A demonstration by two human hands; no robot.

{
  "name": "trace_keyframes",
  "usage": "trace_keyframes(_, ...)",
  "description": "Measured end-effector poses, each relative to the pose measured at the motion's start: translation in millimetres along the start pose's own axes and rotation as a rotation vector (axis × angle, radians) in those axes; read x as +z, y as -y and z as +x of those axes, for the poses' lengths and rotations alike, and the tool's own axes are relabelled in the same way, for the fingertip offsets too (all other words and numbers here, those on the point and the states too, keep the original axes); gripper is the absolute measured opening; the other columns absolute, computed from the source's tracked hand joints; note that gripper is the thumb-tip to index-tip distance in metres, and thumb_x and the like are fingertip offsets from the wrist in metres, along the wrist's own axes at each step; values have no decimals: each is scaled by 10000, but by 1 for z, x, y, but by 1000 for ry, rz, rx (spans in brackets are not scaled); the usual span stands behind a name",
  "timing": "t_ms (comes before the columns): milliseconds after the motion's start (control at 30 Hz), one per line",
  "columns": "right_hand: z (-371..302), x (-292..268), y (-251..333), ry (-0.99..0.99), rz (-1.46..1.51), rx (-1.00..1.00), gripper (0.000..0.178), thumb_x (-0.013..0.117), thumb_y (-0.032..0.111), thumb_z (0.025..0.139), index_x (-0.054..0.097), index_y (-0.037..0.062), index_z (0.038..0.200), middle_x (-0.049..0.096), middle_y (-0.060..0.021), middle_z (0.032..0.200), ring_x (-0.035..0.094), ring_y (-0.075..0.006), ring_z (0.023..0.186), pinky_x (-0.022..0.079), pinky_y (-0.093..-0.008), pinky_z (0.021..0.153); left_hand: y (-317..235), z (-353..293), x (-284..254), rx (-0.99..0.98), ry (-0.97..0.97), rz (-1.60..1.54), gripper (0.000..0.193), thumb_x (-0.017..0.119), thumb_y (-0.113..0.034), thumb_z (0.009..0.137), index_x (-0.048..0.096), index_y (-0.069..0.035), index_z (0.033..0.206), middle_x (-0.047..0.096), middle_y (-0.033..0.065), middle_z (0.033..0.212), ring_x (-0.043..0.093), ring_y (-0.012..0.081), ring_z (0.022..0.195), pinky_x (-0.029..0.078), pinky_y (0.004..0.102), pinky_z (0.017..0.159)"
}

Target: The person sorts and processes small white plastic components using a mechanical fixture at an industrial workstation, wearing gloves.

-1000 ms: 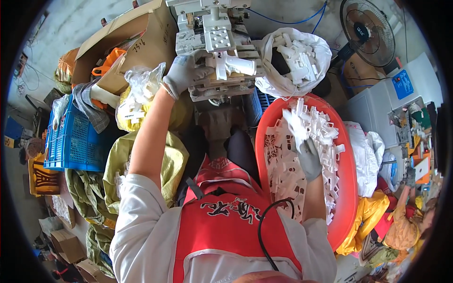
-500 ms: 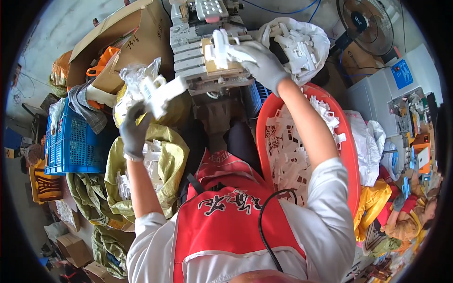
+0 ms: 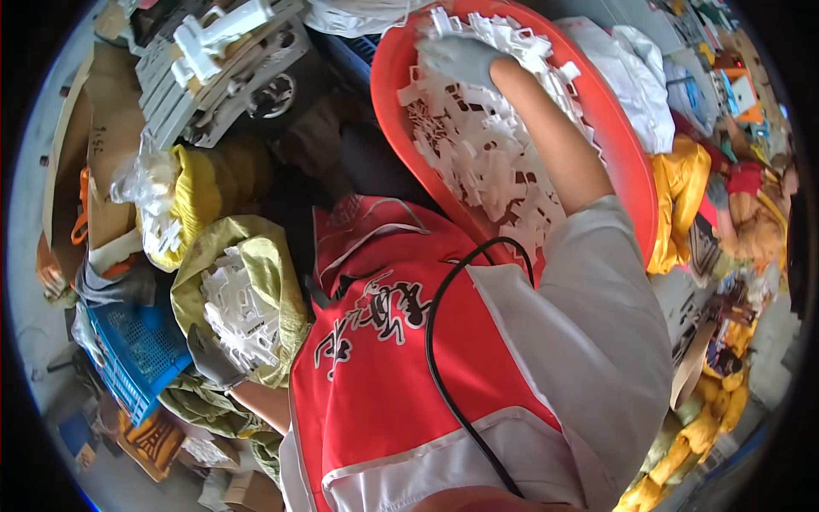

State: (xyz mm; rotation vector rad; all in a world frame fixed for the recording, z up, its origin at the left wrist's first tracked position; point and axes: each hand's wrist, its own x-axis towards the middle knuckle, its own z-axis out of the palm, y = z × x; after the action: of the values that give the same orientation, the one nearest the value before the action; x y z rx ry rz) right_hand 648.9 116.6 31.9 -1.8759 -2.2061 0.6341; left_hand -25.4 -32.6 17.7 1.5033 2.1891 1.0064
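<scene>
My right hand point(image 3: 461, 58), in a grey glove, reaches into a big red tub point(image 3: 641, 192) with its fingers stretched out over a heap of white plastic parts point(image 3: 478, 141). I see no part lifted in it. At the near-left rim of a yellow-green woven sack point(image 3: 294, 294), my gloved left hand point(image 3: 213, 354) is low, its fingers loosely extended and partly in shade. White plastic parts point(image 3: 241, 311) fill the sack beside it. On the grey machine's slotted table point(image 3: 162, 107) at the upper left sits a white pistol-shaped plastic piece point(image 3: 209, 41), apart from both hands.
A yellow sack point(image 3: 200, 200) and a cardboard box point(image 3: 115, 145) stand at the left. Below them is a blue plastic crate point(image 3: 141, 350). White sacking point(image 3: 636, 94) lies right of the tub, near orange-yellow cloth point(image 3: 681, 205). Another person point(image 3: 751, 192) is at the far right.
The view has swung right. My left hand no longer holds the white piece and has dropped to the sack's rim. My right hand left the machine for the tub; a white piece stays on the machine.
</scene>
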Motion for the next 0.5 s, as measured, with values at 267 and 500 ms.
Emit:
trace_keyframes(267,-174,148,-103,64,9,816,396,418,363,881,543,99,1148,582,-183,1137,565,-354,1022,435,-429,893,-86,14,64,221,264,180,311,543,-180,906,586,34,1128,643,121,1080,607,175,956,472,283,836)
trace_keyframes(500,-239,225,-69,-274,272,931,579,585,448,799,482,113,1260,484,-180,1269,510,-357,1124,416,-410,944,-110,13,97,199,388,146,304,532,-171,908,587,29,1131,632,129,1095,602,184,975,462,285,853)
